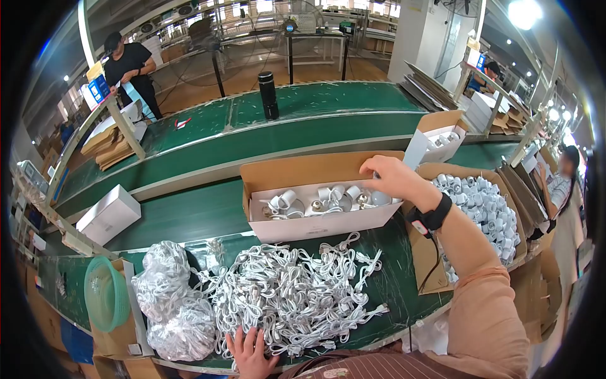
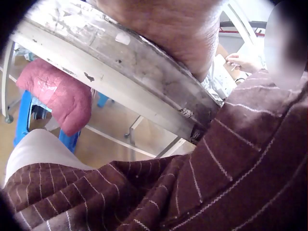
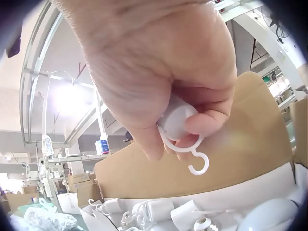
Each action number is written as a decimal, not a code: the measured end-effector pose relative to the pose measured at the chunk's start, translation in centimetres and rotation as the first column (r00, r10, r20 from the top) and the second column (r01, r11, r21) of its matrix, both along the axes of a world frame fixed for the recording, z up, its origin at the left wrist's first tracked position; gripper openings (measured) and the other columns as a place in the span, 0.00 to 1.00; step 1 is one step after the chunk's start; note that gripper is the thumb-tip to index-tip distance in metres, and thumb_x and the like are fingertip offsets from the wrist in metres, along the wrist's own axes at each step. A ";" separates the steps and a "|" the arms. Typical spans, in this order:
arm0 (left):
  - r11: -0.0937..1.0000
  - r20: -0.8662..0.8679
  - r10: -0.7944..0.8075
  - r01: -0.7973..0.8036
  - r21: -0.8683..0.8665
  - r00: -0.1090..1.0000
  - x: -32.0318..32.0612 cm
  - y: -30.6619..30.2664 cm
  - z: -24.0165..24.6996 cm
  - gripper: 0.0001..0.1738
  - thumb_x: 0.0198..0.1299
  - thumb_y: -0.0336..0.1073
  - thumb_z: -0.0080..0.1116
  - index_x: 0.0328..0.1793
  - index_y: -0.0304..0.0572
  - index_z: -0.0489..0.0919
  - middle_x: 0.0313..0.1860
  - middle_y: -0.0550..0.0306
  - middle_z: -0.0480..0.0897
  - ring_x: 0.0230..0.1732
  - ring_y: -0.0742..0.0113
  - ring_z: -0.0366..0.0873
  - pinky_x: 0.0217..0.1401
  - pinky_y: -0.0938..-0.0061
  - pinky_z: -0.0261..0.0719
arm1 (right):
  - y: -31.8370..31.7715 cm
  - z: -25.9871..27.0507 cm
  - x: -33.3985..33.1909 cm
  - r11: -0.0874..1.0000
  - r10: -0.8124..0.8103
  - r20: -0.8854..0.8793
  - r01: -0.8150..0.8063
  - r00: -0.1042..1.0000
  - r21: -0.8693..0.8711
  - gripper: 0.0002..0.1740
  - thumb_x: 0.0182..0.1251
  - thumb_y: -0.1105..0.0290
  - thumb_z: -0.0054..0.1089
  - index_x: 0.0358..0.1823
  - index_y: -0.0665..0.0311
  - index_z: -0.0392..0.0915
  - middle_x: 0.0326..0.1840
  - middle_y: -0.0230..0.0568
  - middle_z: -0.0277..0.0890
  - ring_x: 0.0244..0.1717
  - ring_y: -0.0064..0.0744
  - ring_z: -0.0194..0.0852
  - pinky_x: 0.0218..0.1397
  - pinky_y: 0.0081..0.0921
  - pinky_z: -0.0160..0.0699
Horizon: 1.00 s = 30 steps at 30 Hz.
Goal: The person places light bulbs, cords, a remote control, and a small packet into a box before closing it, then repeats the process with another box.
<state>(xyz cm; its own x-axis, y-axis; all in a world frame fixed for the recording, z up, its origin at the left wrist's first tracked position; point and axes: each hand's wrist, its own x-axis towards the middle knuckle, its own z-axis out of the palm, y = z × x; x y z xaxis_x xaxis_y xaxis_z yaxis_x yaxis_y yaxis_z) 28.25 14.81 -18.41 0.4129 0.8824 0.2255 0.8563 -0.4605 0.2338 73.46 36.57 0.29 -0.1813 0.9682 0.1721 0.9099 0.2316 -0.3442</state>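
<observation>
My right hand [image 1: 399,179] is over the right end of a long white carton [image 1: 315,231] with a raised brown flap. In the right wrist view its fingers grip a white lamp holder [image 3: 177,120] with a ring and a small hook hanging from it. Inside the carton lie white lamp holders [image 3: 159,211] and light bulbs [image 1: 381,198]. At the table's front edge my left hand [image 1: 251,355] rests on the near side of a heap of bundled white cords [image 1: 284,294], fingers spread. The left wrist view shows only part of that hand, the table edge and clothing.
Right of the carton stands a cardboard box of white lamp holders [image 1: 486,211]. Bagged cords [image 1: 167,297] and a green basket [image 1: 104,294] are at the left. A white box [image 1: 108,215] and a black bottle [image 1: 267,95] stand farther back. Other people [image 1: 129,66] are beyond.
</observation>
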 end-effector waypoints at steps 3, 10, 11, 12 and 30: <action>1.000 0.001 0.000 0.000 0.002 1.000 0.0 0.0 0.0 0.43 0.28 0.46 0.74 0.57 0.36 0.76 0.63 0.46 0.70 0.70 0.37 0.58 0.74 0.31 0.43 | -0.4 -0.8 1.1 0.998 0.060 0.146 -0.062 0.988 0.015 0.15 0.57 0.70 0.62 0.46 0.64 0.79 0.44 0.45 0.79 0.49 0.46 0.76 0.55 0.36 0.75; 1.000 0.015 -0.014 0.014 -0.006 1.000 0.1 0.0 0.2 0.44 0.29 0.46 0.73 0.59 0.36 0.75 0.63 0.45 0.70 0.71 0.36 0.58 0.74 0.31 0.43 | -3.9 0.8 -1.4 0.986 -0.036 0.087 0.021 0.996 0.163 0.15 0.58 0.68 0.60 0.47 0.60 0.79 0.42 0.41 0.78 0.51 0.45 0.74 0.56 0.39 0.74; 1.000 0.016 -0.008 0.008 0.001 1.000 0.0 0.0 0.2 0.45 0.29 0.46 0.73 0.59 0.35 0.75 0.63 0.45 0.70 0.71 0.36 0.58 0.73 0.31 0.43 | -4.5 0.1 -2.5 0.981 -0.004 0.096 -0.015 0.995 0.193 0.13 0.58 0.68 0.60 0.45 0.60 0.79 0.41 0.41 0.78 0.50 0.45 0.75 0.54 0.39 0.74; 1.000 0.016 0.001 -0.001 -0.008 1.000 0.1 0.0 0.3 0.44 0.29 0.46 0.73 0.59 0.36 0.75 0.63 0.45 0.70 0.71 0.36 0.58 0.74 0.31 0.43 | -5.1 -0.7 -3.7 0.974 0.031 0.103 -0.053 0.994 0.222 0.12 0.58 0.67 0.60 0.43 0.60 0.79 0.40 0.41 0.78 0.48 0.44 0.75 0.52 0.39 0.75; 1.000 0.087 0.006 -0.005 -0.004 0.996 0.0 -0.1 0.4 0.48 0.38 0.50 0.73 0.71 0.54 0.69 0.73 0.59 0.65 0.75 0.50 0.57 0.76 0.42 0.46 | -1.2 -11.3 -3.8 0.921 0.089 -0.062 -0.058 0.994 0.384 0.04 0.55 0.75 0.55 0.31 0.68 0.73 0.34 0.54 0.72 0.40 0.55 0.71 0.44 0.44 0.70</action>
<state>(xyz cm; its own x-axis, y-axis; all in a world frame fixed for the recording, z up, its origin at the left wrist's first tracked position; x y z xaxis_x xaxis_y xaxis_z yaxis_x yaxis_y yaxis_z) 28.27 14.71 -18.04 0.3870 0.8856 0.2569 0.8350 -0.4548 0.3098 69.71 35.37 -10.98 -0.2206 0.8109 0.5420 0.8597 0.4242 -0.2847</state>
